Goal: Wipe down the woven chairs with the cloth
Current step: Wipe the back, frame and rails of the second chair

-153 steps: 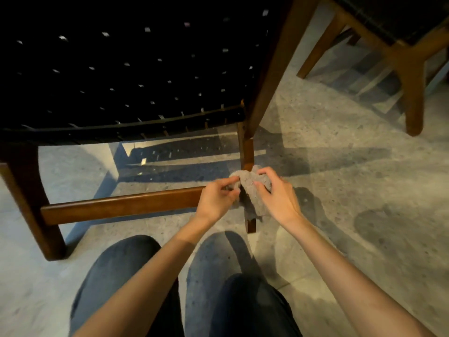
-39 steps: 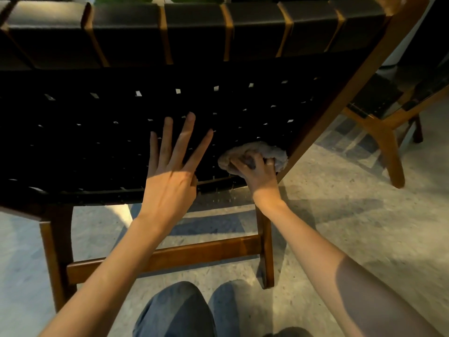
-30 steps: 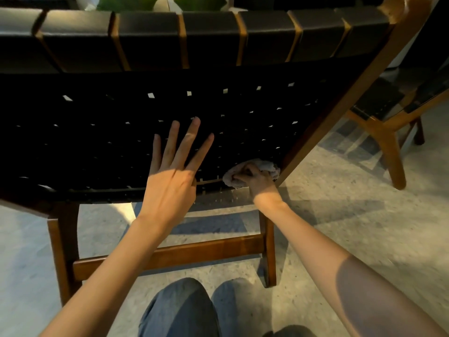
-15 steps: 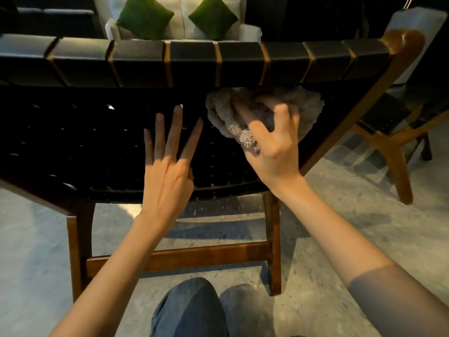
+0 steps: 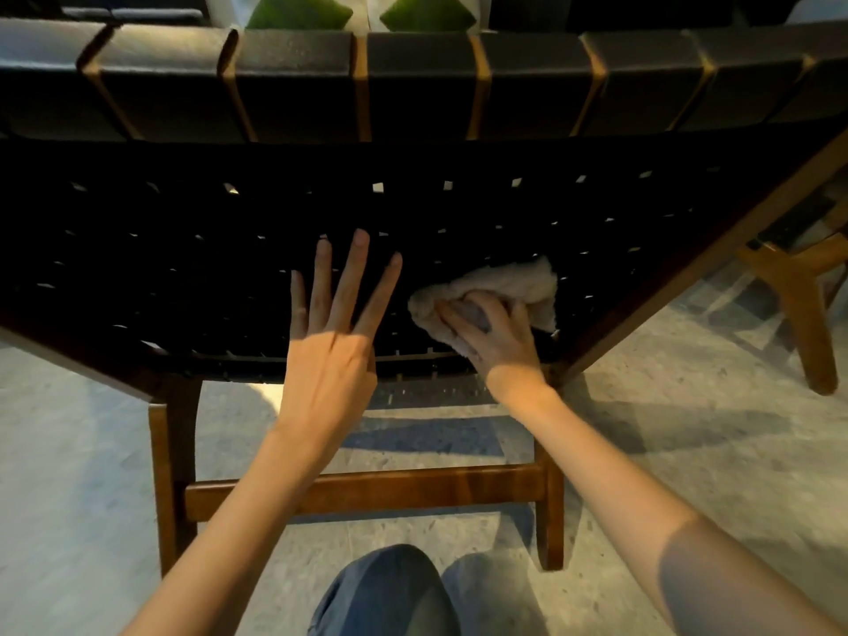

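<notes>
Wiping step: right hand (image 5: pixel 498 332) grips bunched cloth (image 5: pixel 504 282) on woven chair back (image 5: pixel 183 259), low right. Left hand (image 5: pixel 330 360) flat, fingers straight, bracing it. Next likely: strokes leftward.

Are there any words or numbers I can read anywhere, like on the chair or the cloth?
None: no words, labels, brands or numbers show on the woven chair, the cloth, the second chair or the green cushions.
</notes>
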{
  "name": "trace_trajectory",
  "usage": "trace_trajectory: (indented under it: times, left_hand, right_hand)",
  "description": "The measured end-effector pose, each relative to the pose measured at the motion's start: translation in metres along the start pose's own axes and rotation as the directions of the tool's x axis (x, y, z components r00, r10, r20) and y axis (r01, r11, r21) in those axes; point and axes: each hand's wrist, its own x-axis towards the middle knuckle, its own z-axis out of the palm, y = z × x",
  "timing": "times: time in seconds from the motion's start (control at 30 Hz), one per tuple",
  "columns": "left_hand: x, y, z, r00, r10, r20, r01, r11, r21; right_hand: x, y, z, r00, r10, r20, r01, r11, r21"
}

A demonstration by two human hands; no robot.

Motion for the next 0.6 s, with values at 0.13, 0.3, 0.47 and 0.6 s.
trace_trajectory:
  times: [0.13,0.3,0.47,0.6]
  left_hand:
    - [-0.004,-0.004,-0.001,0.999,0.026,0.021,-0.027,0.999,0.021]
    - [-0.007,-0.005,-0.008,0.999,0.025,0.037,-0.025,1.000,0.004]
    - [-0.007,-0.009,-0.018,0.997,-0.049,-0.057,0.046,0.997,-0.059]
    - [-0.002,-0.018,-0.021,0.990,-0.103,-0.097,0.096,0.993,-0.074]
  right_hand:
    - [-0.023,-0.006,0.035,0.827,0.079,0.557,0.035,0.981,-0.192]
    - [-0.024,-0.003,0.044,0.704,-0.019,0.709,0.105,0.991,-0.078]
    - [-0.025,-0.027,-0.036,0.916,-0.086,0.391,0.055,0.995,0.089]
    - [0.008,-0.038,-0.087,0.947,-0.181,-0.265,0.213,0.972,0.098]
